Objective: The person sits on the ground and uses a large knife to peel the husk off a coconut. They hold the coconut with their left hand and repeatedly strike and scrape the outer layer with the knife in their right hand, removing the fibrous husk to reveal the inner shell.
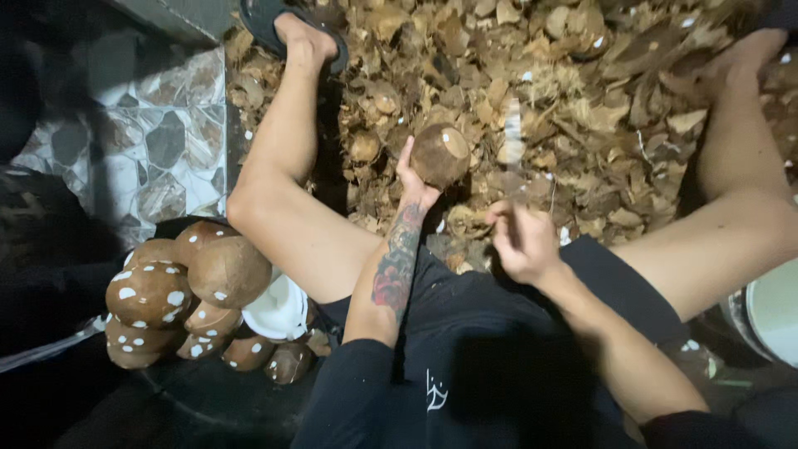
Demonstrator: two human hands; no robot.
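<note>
Left hand [413,179]: grips a brown coconut [440,155] at frame centre, above the husk pile [582,100].
Right hand [522,241]: closed around a blurred blade [512,133].
Lower left: peeled coconuts [191,291] heaped.

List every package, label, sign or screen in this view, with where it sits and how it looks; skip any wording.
No packages, signs or screens show.
Small white mark: printed on the person's black shirt, low centre; thin white strokes.
Nothing printed shows on the coconut in the left hand, the blurred blade by the right hand, or the pile of peeled coconuts at lower left.
</note>
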